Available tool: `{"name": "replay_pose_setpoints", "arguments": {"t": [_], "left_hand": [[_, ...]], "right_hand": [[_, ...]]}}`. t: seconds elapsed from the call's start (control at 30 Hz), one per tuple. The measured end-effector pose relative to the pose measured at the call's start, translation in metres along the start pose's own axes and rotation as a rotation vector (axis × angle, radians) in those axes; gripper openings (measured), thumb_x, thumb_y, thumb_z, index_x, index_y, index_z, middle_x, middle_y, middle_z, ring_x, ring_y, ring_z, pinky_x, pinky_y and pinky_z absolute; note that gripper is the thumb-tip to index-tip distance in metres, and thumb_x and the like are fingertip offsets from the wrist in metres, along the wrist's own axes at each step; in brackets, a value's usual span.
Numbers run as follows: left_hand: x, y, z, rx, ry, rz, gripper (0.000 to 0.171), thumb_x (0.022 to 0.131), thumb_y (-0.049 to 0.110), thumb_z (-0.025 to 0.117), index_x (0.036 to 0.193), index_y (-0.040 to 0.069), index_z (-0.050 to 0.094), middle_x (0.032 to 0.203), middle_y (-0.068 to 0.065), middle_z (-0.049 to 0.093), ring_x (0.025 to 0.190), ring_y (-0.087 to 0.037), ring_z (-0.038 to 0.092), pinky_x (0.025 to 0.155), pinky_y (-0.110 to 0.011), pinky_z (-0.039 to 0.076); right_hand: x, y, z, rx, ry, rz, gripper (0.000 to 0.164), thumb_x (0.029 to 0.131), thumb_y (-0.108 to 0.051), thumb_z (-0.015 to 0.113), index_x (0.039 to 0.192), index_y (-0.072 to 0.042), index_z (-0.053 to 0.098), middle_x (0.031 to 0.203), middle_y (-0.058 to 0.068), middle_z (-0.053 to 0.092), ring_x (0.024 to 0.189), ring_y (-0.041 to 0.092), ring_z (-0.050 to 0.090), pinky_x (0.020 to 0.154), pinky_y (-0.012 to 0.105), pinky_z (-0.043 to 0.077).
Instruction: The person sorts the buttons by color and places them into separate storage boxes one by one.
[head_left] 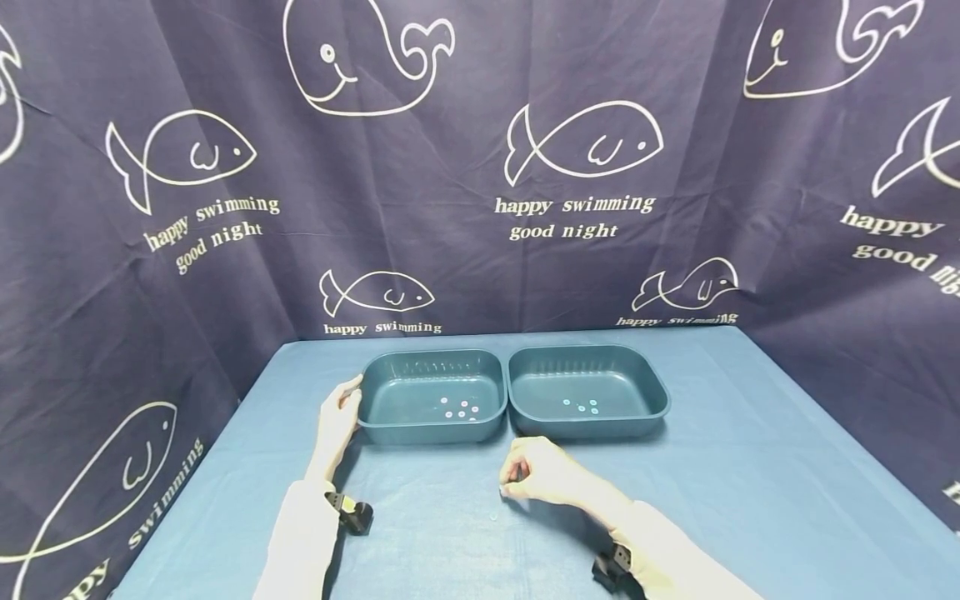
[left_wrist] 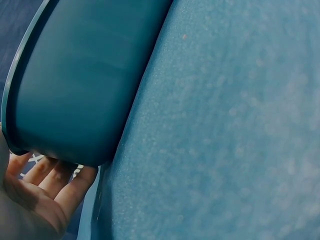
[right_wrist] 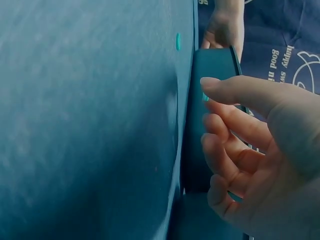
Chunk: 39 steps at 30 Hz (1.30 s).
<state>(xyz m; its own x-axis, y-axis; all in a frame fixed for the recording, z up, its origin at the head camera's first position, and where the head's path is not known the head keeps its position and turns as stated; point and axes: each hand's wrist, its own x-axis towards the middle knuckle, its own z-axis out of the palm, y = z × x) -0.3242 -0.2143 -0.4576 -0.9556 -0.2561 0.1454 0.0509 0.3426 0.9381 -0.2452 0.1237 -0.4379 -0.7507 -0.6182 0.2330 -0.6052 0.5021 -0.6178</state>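
My left hand (head_left: 337,421) holds the left end of the left blue-green plastic bin (head_left: 427,432). In the left wrist view its fingers (left_wrist: 75,187) lie against the bin's outer end wall, just under the rim; the thumb is mostly cut off. My right hand (head_left: 543,471) is above the table in front of the bins. Between thumb and forefinger it pinches a small teal disc (right_wrist: 205,97), button-like and partly hidden by the fingertips. Another small teal disc (right_wrist: 178,41) lies on the tablecloth, faint in the head view.
Several small pale pink discs (head_left: 463,404) lie in the left bin. The right bin (head_left: 588,427) stands beside it and holds several small teal discs (head_left: 581,408). Blue cloth (head_left: 435,517) covers the table; a dark printed curtain (head_left: 465,167) hangs behind and at the sides.
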Motion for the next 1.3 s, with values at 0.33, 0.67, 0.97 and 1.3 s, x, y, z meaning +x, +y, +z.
{"name": "replay_pose_setpoints", "arguments": {"t": [0.33, 0.67, 0.97, 1.3], "left_hand": [[0.0, 0.0, 0.0, -0.008, -0.002, -0.014, 0.039, 0.096, 0.017, 0.043, 0.134, 0.014, 0.051, 0.112, -0.019, 0.059, 0.054, -0.005, 0.043, 0.052, -0.021, 0.04], [0.001, -0.002, 0.0, -0.007, 0.0, 0.003, 0.039, 0.096, 0.017, 0.043, 0.134, 0.013, 0.051, 0.103, -0.021, 0.059, 0.05, -0.002, 0.042, 0.05, -0.021, 0.039], [0.0, -0.001, -0.001, -0.007, -0.005, 0.006, 0.039, 0.097, 0.017, 0.043, 0.134, 0.012, 0.051, 0.099, -0.02, 0.058, 0.05, -0.002, 0.042, 0.05, -0.021, 0.038], [0.001, -0.001, 0.0, -0.003, -0.001, 0.003, 0.038, 0.097, 0.017, 0.043, 0.134, 0.013, 0.051, 0.104, -0.019, 0.059, 0.052, -0.003, 0.042, 0.051, -0.021, 0.039]], "right_hand": [[0.001, 0.004, -0.008, -0.014, 0.048, 0.017, 0.007, 0.071, -0.015, 0.075, 0.076, -0.014, 0.071, 0.073, 0.0, 0.058, 0.063, 0.004, 0.054, 0.059, 0.016, 0.043], [0.006, 0.004, -0.026, 0.014, 0.14, 0.014, 0.01, 0.071, -0.013, 0.074, 0.08, -0.015, 0.07, 0.074, -0.001, 0.06, 0.064, 0.008, 0.053, 0.059, 0.018, 0.043], [0.012, 0.01, -0.044, 0.008, 0.283, 0.006, 0.014, 0.07, -0.008, 0.076, 0.08, -0.014, 0.069, 0.074, 0.001, 0.06, 0.058, 0.004, 0.049, 0.056, 0.019, 0.041], [0.016, 0.024, -0.058, -0.059, 0.358, 0.085, 0.012, 0.07, -0.013, 0.078, 0.08, -0.016, 0.071, 0.075, -0.002, 0.062, 0.058, 0.002, 0.045, 0.053, 0.02, 0.038]]}}
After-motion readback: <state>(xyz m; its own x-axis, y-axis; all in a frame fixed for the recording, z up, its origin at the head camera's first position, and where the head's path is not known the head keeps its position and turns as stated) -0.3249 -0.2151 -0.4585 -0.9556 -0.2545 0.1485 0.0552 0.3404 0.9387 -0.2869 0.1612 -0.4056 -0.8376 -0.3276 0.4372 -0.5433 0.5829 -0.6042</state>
